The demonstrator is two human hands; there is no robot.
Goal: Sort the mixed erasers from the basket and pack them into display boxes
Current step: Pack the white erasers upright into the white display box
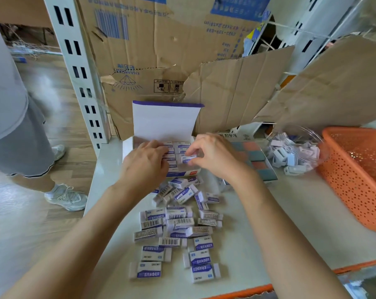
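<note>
right hand (210,155) pinching eraser (188,159) (over display box (182,173))

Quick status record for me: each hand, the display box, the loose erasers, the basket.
left hand: fingers flat on the packed rows in the display box
right hand: pinches one eraser over the box
display box: lid up, partly filled
loose erasers: pile on the table, nearer the person than the box
basket: orange, at far right

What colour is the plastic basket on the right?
The basket is orange with small holes, seen in the head view.
</note>
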